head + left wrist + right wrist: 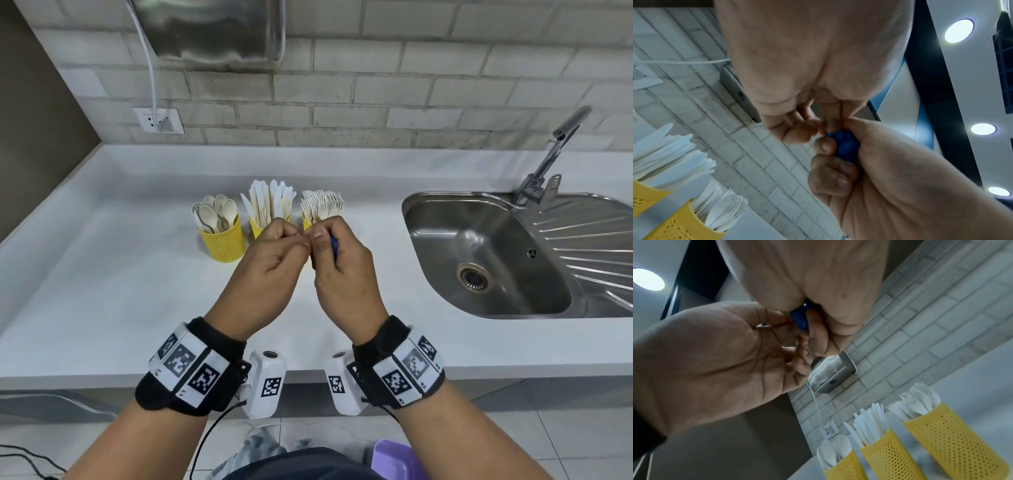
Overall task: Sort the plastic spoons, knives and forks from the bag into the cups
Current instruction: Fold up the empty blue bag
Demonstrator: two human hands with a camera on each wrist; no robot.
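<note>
Three yellow mesh cups stand in a row on the white counter (pixel 102 274). The left cup (pixel 224 241) holds spoons (pixel 214 212), the middle cup (pixel 256 231) knives (pixel 270 202), and the right cup (pixel 307 222) forks (pixel 322 204). Both hands are raised together just in front of the cups. My right hand (pixel 323 245) grips a small crumpled blue thing (pixel 334 246), also seen in the wrist views (pixel 846 147) (pixel 800 319); it may be the bag. My left hand (pixel 303 240) pinches at its top edge. No cutlery is visible in either hand.
A steel sink (pixel 462 246) with a tap (pixel 555 150) and drainer lies to the right. A metal hand dryer (pixel 212 31) hangs on the brick wall, its cable plugged into a socket (pixel 159 120). A purple item (pixel 394 455) sits on the floor.
</note>
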